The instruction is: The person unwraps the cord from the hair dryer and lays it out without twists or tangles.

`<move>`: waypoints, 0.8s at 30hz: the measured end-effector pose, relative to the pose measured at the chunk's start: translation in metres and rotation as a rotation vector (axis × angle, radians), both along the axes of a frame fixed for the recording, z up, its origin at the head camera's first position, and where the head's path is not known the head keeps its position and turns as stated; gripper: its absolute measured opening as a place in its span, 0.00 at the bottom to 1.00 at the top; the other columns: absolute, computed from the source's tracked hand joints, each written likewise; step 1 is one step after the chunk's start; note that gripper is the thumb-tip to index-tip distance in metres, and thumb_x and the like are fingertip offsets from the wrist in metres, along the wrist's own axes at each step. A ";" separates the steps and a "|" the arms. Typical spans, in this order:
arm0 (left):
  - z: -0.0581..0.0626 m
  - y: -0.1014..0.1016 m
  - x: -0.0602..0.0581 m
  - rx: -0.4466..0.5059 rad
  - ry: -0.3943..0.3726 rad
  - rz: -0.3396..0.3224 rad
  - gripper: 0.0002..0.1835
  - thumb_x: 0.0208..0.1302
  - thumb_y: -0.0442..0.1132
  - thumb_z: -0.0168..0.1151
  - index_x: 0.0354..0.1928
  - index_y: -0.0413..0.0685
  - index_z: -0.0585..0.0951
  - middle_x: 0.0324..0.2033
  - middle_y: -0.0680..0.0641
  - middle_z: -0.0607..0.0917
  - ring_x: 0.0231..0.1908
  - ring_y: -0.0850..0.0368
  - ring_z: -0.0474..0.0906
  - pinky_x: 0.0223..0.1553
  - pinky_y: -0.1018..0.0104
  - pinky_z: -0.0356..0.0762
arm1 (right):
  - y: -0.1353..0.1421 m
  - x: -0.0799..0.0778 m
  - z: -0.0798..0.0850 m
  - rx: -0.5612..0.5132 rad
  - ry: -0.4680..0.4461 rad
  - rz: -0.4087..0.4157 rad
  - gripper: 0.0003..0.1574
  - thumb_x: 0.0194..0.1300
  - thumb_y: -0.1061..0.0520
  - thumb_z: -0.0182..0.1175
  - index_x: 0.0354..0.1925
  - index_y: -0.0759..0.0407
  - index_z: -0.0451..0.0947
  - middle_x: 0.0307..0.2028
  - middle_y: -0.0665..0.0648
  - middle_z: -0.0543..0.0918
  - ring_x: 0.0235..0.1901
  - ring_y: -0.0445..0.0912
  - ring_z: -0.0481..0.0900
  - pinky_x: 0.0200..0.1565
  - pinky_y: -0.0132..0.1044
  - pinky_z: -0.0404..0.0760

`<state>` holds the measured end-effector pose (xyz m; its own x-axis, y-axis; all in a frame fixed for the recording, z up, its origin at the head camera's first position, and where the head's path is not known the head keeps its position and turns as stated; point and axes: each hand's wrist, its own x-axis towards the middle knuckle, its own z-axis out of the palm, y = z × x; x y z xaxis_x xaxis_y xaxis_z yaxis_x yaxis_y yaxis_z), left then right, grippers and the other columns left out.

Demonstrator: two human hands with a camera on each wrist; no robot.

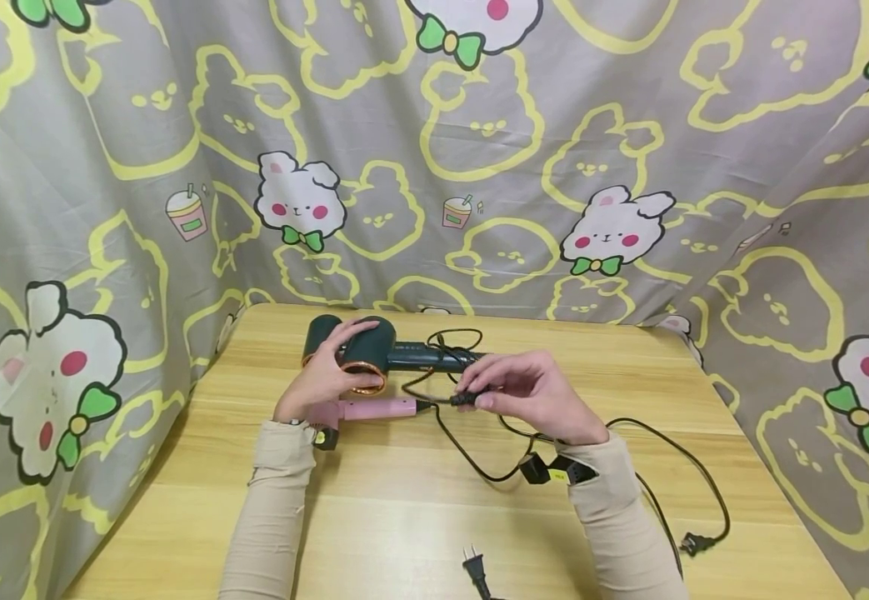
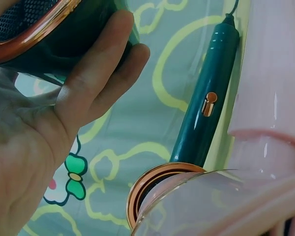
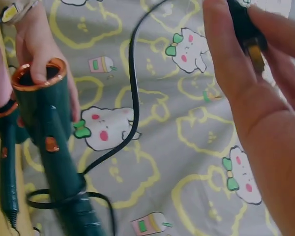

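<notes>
My left hand (image 1: 319,379) grips the barrel of a dark green hair dryer (image 1: 374,343), its thumb at the copper-rimmed opening and its fingers over the top. A cord loops around this dryer's handle (image 3: 54,162). To the right, my right hand (image 1: 535,392) pinches the black plug (image 1: 471,398) of a cord; a metal prong (image 3: 255,59) shows in the right wrist view. A second dark green hair dryer (image 2: 206,93) lies behind the held one. The pink hair dryer (image 1: 380,408) lies on the table below the left hand.
Two black plugs lie on the wooden table (image 1: 389,517): one plug (image 1: 474,567) near the front and another plug (image 1: 695,544) at the right. Black cords (image 1: 479,471) run across the middle and right. A patterned curtain (image 1: 494,150) encloses the back and sides.
</notes>
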<state>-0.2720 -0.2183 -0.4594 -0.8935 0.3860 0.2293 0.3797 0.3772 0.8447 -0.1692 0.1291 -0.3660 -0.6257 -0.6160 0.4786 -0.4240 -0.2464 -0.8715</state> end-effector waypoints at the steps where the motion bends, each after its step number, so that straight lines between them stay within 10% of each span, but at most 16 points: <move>1: 0.000 0.000 0.000 0.013 -0.001 0.003 0.48 0.52 0.44 0.83 0.74 0.74 0.69 0.82 0.46 0.51 0.75 0.31 0.59 0.65 0.30 0.69 | 0.000 -0.001 -0.003 0.008 0.002 0.043 0.19 0.65 0.78 0.60 0.47 0.62 0.87 0.50 0.57 0.88 0.47 0.47 0.90 0.48 0.42 0.89; 17: 0.005 -0.009 0.000 0.080 0.061 0.071 0.50 0.50 0.39 0.84 0.75 0.70 0.70 0.80 0.46 0.58 0.75 0.34 0.59 0.69 0.30 0.62 | 0.015 -0.028 -0.049 0.502 -0.179 0.238 0.16 0.66 0.65 0.68 0.50 0.72 0.83 0.41 0.69 0.89 0.37 0.44 0.91 0.41 0.42 0.89; 24: 0.005 -0.010 0.000 0.116 0.060 0.063 0.50 0.51 0.37 0.83 0.75 0.68 0.69 0.80 0.48 0.58 0.76 0.36 0.58 0.70 0.30 0.60 | 0.021 -0.046 -0.069 0.673 -0.212 0.026 0.15 0.63 0.65 0.70 0.49 0.66 0.85 0.40 0.67 0.90 0.35 0.43 0.89 0.44 0.42 0.88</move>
